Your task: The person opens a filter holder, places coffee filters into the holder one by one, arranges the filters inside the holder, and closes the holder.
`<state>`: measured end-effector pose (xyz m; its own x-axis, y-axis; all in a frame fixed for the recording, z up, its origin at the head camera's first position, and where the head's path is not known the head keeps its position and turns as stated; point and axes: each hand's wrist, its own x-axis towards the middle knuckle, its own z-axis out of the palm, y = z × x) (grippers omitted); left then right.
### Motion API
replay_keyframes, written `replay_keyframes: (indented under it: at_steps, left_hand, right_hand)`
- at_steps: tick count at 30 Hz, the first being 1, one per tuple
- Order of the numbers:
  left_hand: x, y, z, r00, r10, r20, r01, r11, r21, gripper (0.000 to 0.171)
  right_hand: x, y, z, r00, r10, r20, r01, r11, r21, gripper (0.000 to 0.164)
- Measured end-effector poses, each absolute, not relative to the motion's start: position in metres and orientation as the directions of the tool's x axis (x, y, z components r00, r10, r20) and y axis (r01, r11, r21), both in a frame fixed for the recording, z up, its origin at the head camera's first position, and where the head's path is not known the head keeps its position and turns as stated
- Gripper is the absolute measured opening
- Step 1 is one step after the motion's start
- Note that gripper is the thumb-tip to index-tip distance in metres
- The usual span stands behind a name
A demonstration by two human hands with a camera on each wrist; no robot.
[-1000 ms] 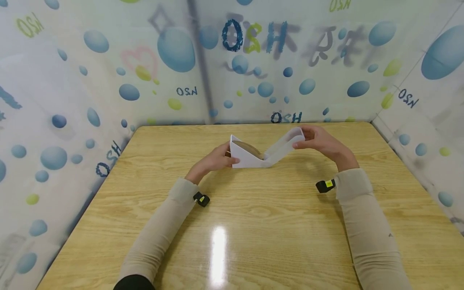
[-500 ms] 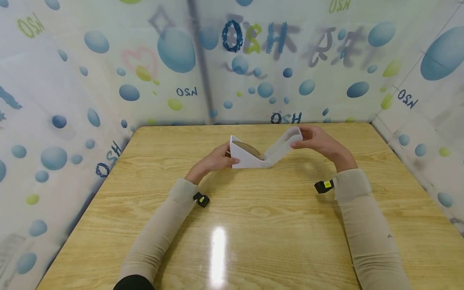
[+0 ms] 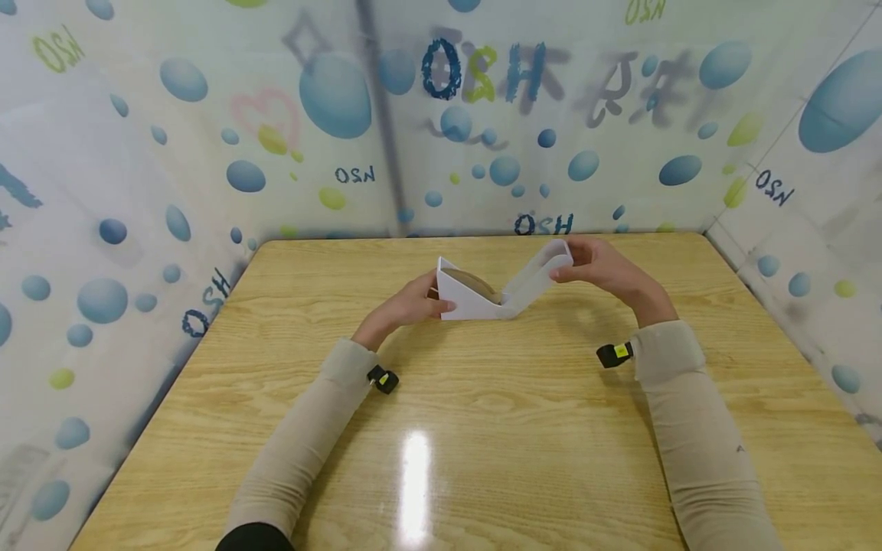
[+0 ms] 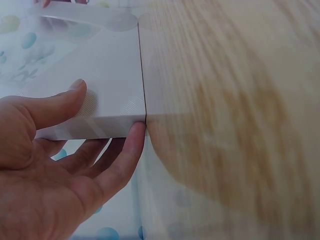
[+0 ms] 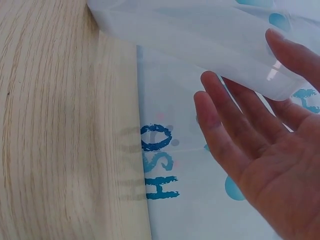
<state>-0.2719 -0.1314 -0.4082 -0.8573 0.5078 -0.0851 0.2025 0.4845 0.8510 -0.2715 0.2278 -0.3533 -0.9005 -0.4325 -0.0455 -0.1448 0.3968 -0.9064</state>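
Note:
A white wedge-sided box [image 3: 468,303] stands on the table in the head view, its hinged translucent lid [image 3: 532,282] swung out to the right. Brown, round-edged contents [image 3: 474,282] show inside; their kind is unclear. My left hand [image 3: 408,303] grips the box's left end, thumb on the near side. In the left wrist view, the thumb presses the white wall [image 4: 107,75] and the fingers lie at the box's end. With my right hand [image 3: 609,269] I hold the free end of the lid, thumb on its near side. The lid [image 5: 200,40] slants above the fingers in the right wrist view.
The wood-grain table [image 3: 482,428] extends toward me and to both sides. Behind it hangs a patterned wall covering [image 3: 455,161] with blue and green drops, close to the table's far edge. A small black device [image 3: 383,379] sits at each wrist.
My right hand has moved slightly left, bringing the lid's free end a little more upright. The left hand and the box stay in place.

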Motion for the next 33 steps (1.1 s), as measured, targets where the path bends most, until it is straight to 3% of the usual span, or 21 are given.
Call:
replay_keyframes:
  at_steps: [10,33]
  left_hand:
    - [-0.2727,-0.1316,-0.4083,-0.856,0.512,-0.068,0.220,0.480,0.849,0.049]
    - [-0.2703,-0.1317,-0.4071,-0.853,0.516,-0.079,0.215,0.485,0.848,0.050]
  right_hand:
    - [-0.2730,0.2274,-0.3532,-0.903,-0.428,-0.043,-0.145,0.398,-0.906,0.050]
    - [-0.2726,0.2240,-0.3549,-0.897,-0.441,-0.027,-0.155,0.372,-0.915,0.045]
